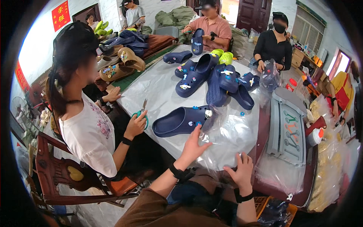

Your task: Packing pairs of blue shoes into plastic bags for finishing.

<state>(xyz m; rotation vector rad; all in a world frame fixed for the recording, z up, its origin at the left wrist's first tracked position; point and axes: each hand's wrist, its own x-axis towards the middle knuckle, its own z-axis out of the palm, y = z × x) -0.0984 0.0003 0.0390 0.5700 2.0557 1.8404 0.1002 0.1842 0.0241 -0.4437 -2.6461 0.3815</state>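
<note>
A navy clog (174,119) with small charms on its toe lies on the plastic-covered table in front of me. My left hand (193,148) is just below the toe, fingers spread, fingertips close to the charms; whether they touch is unclear. My right hand (242,172) hovers at the table's near edge, thumb and fingers apart, with nothing visible in it. Clear, crinkled plastic film (223,142) spreads between my hands and beside the clog's toe. Beyond it, several navy clogs (194,80) with charms are heaped in the middle, next to lime-green clogs (226,57).
At my left a seated person holds scissors (141,109) over the table edge. Across the table, one person holds a navy clog (197,42), another a clear bag (270,75). A grey plastic case (289,128) and a white bottle (314,137) stand at my right.
</note>
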